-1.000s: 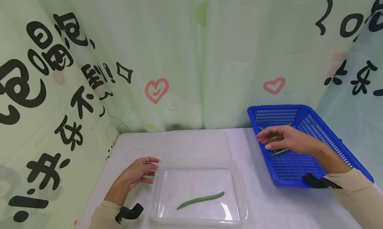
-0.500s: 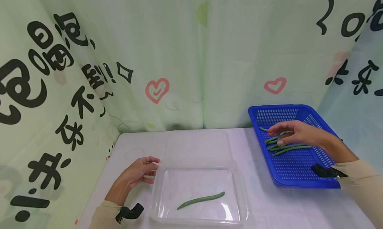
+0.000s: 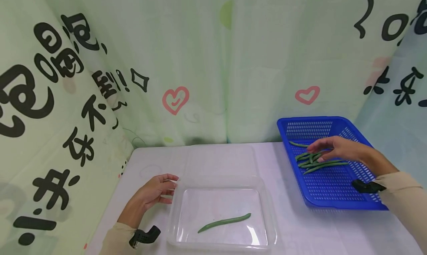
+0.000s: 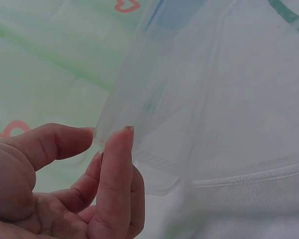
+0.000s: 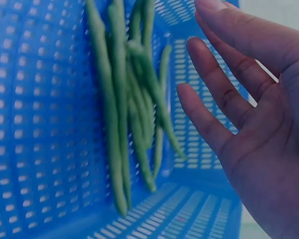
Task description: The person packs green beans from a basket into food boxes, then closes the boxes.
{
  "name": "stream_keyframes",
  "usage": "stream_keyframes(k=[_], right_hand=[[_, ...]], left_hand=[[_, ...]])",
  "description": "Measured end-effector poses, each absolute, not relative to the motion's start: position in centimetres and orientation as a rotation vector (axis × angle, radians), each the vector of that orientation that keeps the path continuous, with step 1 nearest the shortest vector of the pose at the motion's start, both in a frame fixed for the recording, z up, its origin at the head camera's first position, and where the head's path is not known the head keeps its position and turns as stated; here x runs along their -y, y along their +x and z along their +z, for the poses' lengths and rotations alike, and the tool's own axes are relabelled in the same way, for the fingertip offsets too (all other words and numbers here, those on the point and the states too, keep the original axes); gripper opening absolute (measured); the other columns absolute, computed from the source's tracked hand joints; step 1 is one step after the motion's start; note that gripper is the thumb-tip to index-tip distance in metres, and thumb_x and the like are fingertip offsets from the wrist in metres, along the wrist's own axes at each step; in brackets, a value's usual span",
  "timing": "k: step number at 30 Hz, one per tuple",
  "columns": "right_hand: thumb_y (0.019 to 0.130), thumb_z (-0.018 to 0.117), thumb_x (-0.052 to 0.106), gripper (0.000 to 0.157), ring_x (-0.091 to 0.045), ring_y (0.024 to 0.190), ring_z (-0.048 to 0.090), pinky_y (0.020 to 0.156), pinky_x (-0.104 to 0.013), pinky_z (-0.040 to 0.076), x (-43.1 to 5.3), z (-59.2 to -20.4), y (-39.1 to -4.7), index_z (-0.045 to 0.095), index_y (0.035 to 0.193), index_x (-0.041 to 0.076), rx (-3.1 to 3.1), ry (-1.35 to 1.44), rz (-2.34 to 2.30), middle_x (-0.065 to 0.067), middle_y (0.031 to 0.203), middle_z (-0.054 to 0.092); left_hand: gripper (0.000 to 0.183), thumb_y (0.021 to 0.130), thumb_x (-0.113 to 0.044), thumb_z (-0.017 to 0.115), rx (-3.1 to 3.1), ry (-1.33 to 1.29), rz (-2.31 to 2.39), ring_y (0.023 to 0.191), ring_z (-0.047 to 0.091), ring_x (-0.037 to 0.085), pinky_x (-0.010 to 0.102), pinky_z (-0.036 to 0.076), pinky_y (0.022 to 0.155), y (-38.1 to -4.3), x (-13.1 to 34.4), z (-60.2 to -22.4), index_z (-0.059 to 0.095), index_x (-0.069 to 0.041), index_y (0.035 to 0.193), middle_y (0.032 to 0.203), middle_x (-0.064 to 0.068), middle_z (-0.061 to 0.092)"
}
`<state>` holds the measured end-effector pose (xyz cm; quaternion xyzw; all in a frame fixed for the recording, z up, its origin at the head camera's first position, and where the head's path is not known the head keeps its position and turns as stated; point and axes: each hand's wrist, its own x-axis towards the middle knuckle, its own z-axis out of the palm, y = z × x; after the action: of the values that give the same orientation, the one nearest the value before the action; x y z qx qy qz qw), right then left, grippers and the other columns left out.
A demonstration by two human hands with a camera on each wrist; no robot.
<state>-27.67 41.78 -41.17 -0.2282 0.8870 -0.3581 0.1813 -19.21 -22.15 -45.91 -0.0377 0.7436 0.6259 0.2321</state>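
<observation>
A clear plastic box [image 3: 220,244] stands on the table with one green bean [image 3: 224,222] lying inside it. At its left edge, my left hand [image 3: 154,192] pinches the rim between thumb and fingers, as the left wrist view shows close up. Over the blue basket [image 3: 337,195] hovers my right hand [image 3: 343,150], its fingers loosely bent. Several green beans [image 5: 117,109] lie in the basket below. In the right wrist view, nothing sits between the fingers [image 5: 219,82] and thumb, and they are apart from the beans.
A white cloth covers the table [image 3: 207,158]. Behind it hangs a pale green curtain [image 3: 227,62] with hearts and black writing, which also closes off both sides. The basket stands to the right of the box.
My right hand has moved right over the basket, uncovering more of the beans. The left hand, the box and its single bean have stayed in place.
</observation>
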Motion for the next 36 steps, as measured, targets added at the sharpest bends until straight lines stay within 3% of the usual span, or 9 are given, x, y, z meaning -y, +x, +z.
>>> stream_keyframes(k=[4,13,31,36], right_hand=[[0.090,0.076,0.014,0.049,-0.026,0.115,0.066,0.087,-0.018,0.053,-42.5,-41.7,-28.0,0.060,0.132,-0.004,-2.481,-0.609,-0.974,-0.024,0.129,0.065],[0.089,0.077,0.009,0.047,-0.034,0.109,0.067,0.089,-0.027,0.057,-43.8,-43.2,-28.9,0.060,0.128,-0.010,-2.403,-0.503,-0.996,-0.025,0.123,0.066],[0.089,0.067,-0.009,0.025,-0.019,0.091,0.064,0.080,-0.029,0.058,-44.3,-44.5,-29.4,0.062,0.113,-0.014,-2.395,-0.483,-0.935,-0.016,0.106,0.067],[0.087,0.069,-0.009,0.021,-0.019,0.087,0.062,0.076,-0.028,0.056,-44.1,-44.3,-29.2,0.064,0.108,-0.010,-2.470,-0.514,-0.836,-0.012,0.103,0.067]], left_hand=[[0.044,0.097,-0.015,0.064,-2.046,-0.099,1.719,0.089,0.064,0.023,0.032,0.059,0.068,-19.3,22.2,-45.9,0.052,0.005,0.134,0.106,0.012,0.062],[0.043,0.097,-0.015,0.064,-2.043,-0.094,1.722,0.088,0.064,0.022,0.033,0.060,0.068,-19.3,22.2,-46.0,0.052,0.005,0.134,0.106,0.012,0.063],[0.042,0.098,-0.012,0.062,-2.042,-0.102,1.720,0.087,0.063,0.022,0.033,0.060,0.067,-19.2,22.1,-46.1,0.051,0.006,0.134,0.104,0.012,0.062],[0.042,0.098,-0.013,0.063,-2.048,-0.094,1.719,0.088,0.063,0.022,0.033,0.060,0.068,-19.2,22.2,-46.0,0.051,0.006,0.134,0.105,0.013,0.062]])
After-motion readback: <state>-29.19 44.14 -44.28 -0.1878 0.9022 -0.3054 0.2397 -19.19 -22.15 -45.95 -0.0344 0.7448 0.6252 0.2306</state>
